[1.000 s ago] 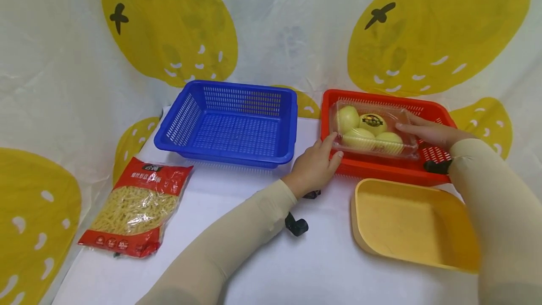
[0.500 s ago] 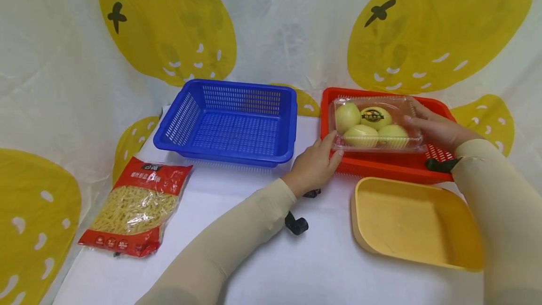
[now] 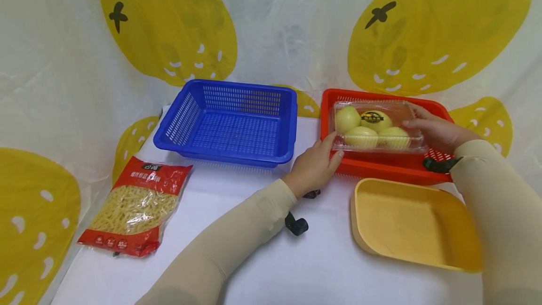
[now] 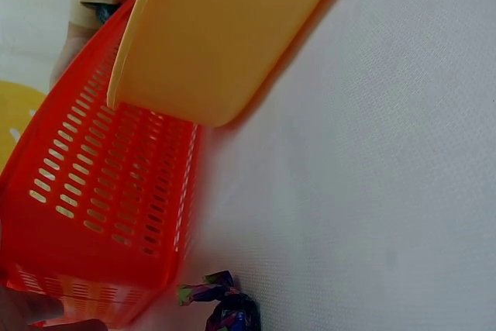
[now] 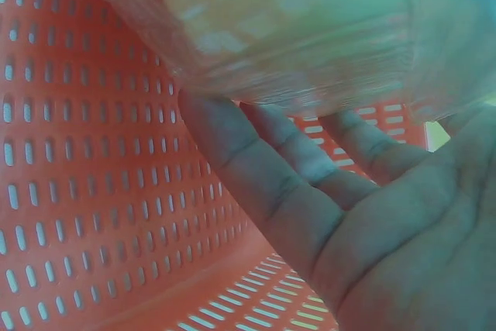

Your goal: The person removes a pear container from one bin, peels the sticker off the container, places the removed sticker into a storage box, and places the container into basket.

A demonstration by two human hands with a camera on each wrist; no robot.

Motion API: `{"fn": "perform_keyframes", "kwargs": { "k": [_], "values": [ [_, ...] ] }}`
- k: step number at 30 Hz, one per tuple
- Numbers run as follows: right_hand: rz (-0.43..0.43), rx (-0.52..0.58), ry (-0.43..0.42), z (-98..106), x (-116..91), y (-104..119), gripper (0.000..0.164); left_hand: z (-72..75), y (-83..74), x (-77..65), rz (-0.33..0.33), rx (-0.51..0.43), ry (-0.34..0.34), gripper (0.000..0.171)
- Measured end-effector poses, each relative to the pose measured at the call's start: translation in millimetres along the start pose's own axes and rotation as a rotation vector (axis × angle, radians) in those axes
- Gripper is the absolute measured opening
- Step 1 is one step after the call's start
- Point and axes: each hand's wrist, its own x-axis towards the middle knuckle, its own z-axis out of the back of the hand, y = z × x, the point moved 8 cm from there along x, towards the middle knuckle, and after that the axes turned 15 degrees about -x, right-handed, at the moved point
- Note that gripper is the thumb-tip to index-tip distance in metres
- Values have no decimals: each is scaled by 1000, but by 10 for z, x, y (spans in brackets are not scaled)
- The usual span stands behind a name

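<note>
My right hand [image 3: 436, 128] holds the right end of a clear plastic fruit box [image 3: 398, 109], thumb on top. In the right wrist view, the fingers [image 5: 263, 168] reach under the box. Several pale yellow-green round fruits [image 3: 361, 136] lie inside, one with a black and gold label. The box sits tilted in the mouth of the red basket [image 3: 389, 171]. My left hand [image 3: 315, 164] rests against the basket's near left corner, its index finger and thumb extended. In the left wrist view, its fingers [image 4: 46, 312] lie beside the basket's end wall.
A blue basket [image 3: 237, 154] stands left of the red one. At far left lies a red bag of pasta [image 3: 135, 208]. The yellow bin [image 3: 398, 220] stands before the red basket. Beside my left hand is a small dark, colourful wrapped item [image 4: 232, 312].
My right hand raises the box's right end slightly and shifts it right, then lowers it a little. My left hand stays at the basket corner.
</note>
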Motion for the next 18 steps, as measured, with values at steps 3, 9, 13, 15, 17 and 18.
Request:
{"fn": "perform_keyframes", "kwargs": {
  "k": [3, 9, 13, 15, 17, 18],
  "values": [
    [-7, 5, -16, 19, -1, -7, 79, 1, 3, -4, 11, -3, 2, 67],
    [-52, 6, -35, 62, 12, -43, 78, -11, 22, -6, 42, -17, 6, 74],
    [-57, 0, -45, 83, -28, -33, 76, -8, 37, -6, 48, -14, -5, 77],
    [-57, 6, -60, 96, -63, -20, 74, 5, 38, -7, 46, -16, -18, 77],
    [-51, 26, -80, 109, -95, -2, 73, 29, 35, -7, 42, -23, -46, 76],
    [-50, 36, -95, 120, -108, 7, 72, 43, 31, -9, 41, -29, -61, 76]
  ]
}}
